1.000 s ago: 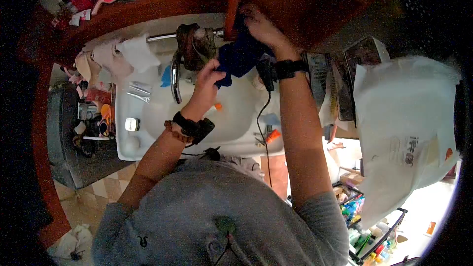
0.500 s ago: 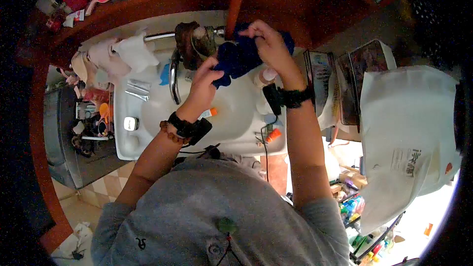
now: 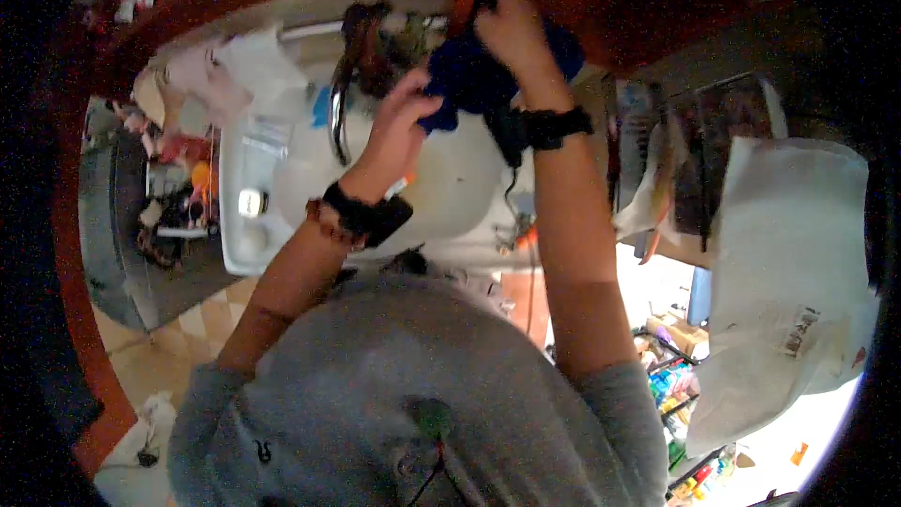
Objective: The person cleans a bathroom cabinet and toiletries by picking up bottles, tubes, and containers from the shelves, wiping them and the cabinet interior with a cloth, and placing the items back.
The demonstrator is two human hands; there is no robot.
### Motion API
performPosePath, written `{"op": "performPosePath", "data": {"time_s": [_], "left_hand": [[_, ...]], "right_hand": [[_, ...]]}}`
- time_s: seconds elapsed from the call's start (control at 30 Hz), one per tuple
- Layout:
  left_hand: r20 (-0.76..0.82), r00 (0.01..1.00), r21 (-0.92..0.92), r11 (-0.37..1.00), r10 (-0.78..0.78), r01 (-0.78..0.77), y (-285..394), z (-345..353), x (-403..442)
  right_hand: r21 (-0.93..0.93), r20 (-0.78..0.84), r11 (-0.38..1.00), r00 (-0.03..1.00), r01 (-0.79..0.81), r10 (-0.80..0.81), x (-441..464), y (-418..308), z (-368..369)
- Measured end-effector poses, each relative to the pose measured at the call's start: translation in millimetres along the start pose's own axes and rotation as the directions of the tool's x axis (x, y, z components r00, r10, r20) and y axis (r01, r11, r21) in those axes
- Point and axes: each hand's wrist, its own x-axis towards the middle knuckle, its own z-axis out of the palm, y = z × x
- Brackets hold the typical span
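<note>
A dark blue cloth (image 3: pixel 469 75) is stretched between my hands above the back of the white sink (image 3: pixel 450 188). My left hand (image 3: pixel 399 127) is closed on its left lower end, beside the chrome faucet (image 3: pixel 339 127). Over the cloth's upper right part is my right hand (image 3: pixel 514 33), blurred, with its fingers near the edge of the wooden cabinet; what its fingertips grip is hard to make out. A brown cloth (image 3: pixel 364 47) hangs on the metal bar behind the faucet, left of the blue cloth.
Pale cloths (image 3: pixel 253 70) hang at the sink's left end. A small white jar (image 3: pixel 251 203) stands on the left rim. The wooden cabinet (image 3: pixel 610 0) overhangs the back. A large white bag (image 3: pixel 788 272) hangs at the right, above a rack of bottles.
The view has shifted, and the sink and bag appear displaced. My right hand has moved up along the blue cloth toward the cabinet edge; my left hand still holds the cloth.
</note>
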Motion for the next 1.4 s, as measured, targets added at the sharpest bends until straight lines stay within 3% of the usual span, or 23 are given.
{"op": "performPosePath", "data": {"time_s": [0.13, 0.17, 0.2, 0.23, 0.27, 0.3, 0.4, 0.43, 0.47, 0.5, 0.57, 0.6, 0.67, 0.73, 0.8, 0.9, 1.0, 1.03, 1.1, 1.17, 1.23, 1.33, 1.4], "left_hand": [[-0.009, 0.998, 0.058, 0.997, 0.055, -0.055, -2.3, -20.8, 0.2], [0.201, 0.941, 0.490, 0.804, 0.271, -0.336, -2.2, -35.2, -1.2], [0.392, 0.796, 0.731, 0.369, 0.461, -0.574, -2.0, -49.6, -2.4], [0.235, 0.918, 0.605, 0.691, 0.320, -0.396, 6.2, -42.5, -9.7], [0.169, 0.977, 0.348, 0.920, 0.131, -0.183, 16.5, -35.5, -19.5], [0.096, 0.993, 0.035, 0.998, -0.064, 0.061, 27.5, -27.7, -29.5], [0.239, 0.935, 0.464, 0.814, 0.264, -0.348, 36.7, -8.1, -53.9], [0.165, 0.944, 0.648, 0.690, 0.286, -0.322, 44.5, -4.9, -60.0], [-0.034, 0.986, 0.600, 0.793, 0.160, -0.108, 48.1, -10.9, -66.8], [-0.018, 0.978, 0.623, 0.767, 0.207, -0.151, 50.8, -19.5, -73.4], [0.005, 0.950, 0.745, 0.633, 0.312, -0.211, 58.7, -44.7, -95.2], [0.016, 0.932, 0.830, 0.514, 0.363, -0.215, 65.9, -57.7, -112.2], [-0.159, 0.941, 0.754, 0.652, 0.300, -0.080, 83.2, -71.2, -144.2], [-0.277, 0.891, 0.754, 0.656, 0.361, -0.032, 92.6, -86.3, -166.8], [-0.363, 0.873, 0.678, 0.735, 0.326, 0.008, 90.7, -117.0, -182.9], [-0.511, 0.816, 0.629, 0.765, 0.269, 0.141, 94.1, -131.3, -197.5], [-0.565, 0.791, 0.637, 0.733, 0.236, 0.236, 88.6, -148.8, -205.5], [-0.553, 0.805, 0.583, 0.789, 0.212, 0.193, 87.4, -152.1, -206.9], [-0.566, 0.800, 0.586, 0.780, 0.200, 0.220, 85.3, -167.1, -212.9], [-0.571, 0.800, 0.589, 0.771, 0.184, 0.242, 87.6, -172.6, -217.5], [-0.562, 0.808, 0.591, 0.768, 0.174, 0.246, 91.6, -169.0, -213.8], [-0.502, 0.848, 0.629, 0.745, 0.171, 0.223, 91.5, -184.5, -208.1], [-0.473, 0.863, 0.670, 0.708, 0.177, 0.222, 93.2, -182.6, -197.3]], "right_hand": [[0.127, -0.007, 0.983, 0.991, 0.131, -0.131, -18.3, 3.1, -16.3], [0.176, -0.005, 0.968, 0.983, 0.179, -0.181, -27.0, 6.7, -20.9], [0.223, -0.004, 0.949, 0.974, 0.223, -0.227, -37.2, 7.0, -24.9], [0.386, -0.001, 0.911, 0.988, 0.145, -0.157, -46.8, -7.0, -30.3], [0.540, 0.019, 0.840, 0.996, 0.058, -0.082, -57.7, -25.6, -33.6], [0.676, 0.056, 0.736, 0.998, -0.037, -0.001, -70.0, -43.8, -33.1], [0.830, 0.148, 0.556, 0.976, -0.035, -0.159, -93.4, -79.2, -12.2], [0.835, 0.172, 0.548, 0.967, -0.042, -0.189, -97.3, -80.2, -10.0], [0.840, 0.200, 0.541, 0.955, -0.052, -0.220, -101.8, -79.9, -8.4], [0.844, 0.224, 0.533, 0.940, -0.055, -0.259, -103.9, -78.8, -6.8], [0.856, 0.333, 0.461, 0.931, -0.234, -0.147, -111.8, -56.5, -2.3], [0.841, 0.399, 0.430, 0.913, -0.328, -0.085, -118.3, -35.4, 12.9], [0.610, 0.513, 0.766, 0.838, -0.202, -0.188, -134.6, 25.9, 75.3], [0.225, 0.664, 0.967, 0.745, -0.121, -0.061, -167.0, 59.5, 134.9], [-0.021, 0.710, 0.983, 0.690, -0.180, 0.141, -186.2, 64.2, 179.5], [-0.236, 0.602, 0.913, 0.788, 0.332, -0.131, -220.9, 82.5, 259.9], [-0.214, 0.803, 0.915, 0.595, 0.341, -0.034, -231.1, 70.2, 287.2], [-0.360, 0.779, 0.868, 0.622, 0.341, 0.079, -254.3, 78.8, 312.8], [-0.359, 0.676, 0.889, 0.736, 0.283, 0.039, -282.5, 90.9, 335.4], [-0.389, 0.722, 0.895, 0.676, 0.219, 0.148, -298.5, 95.2, 345.0], [-0.467, 0.842, 0.865, 0.389, 0.182, 0.373, -285.2, 79.6, 329.1], [-0.399, 0.796, 0.915, 0.519, 0.062, 0.312, -283.9, 61.0, 302.7], [-0.414, 0.801, 0.909, 0.488, 0.036, 0.346, -277.4, 57.9, 274.2]]}}
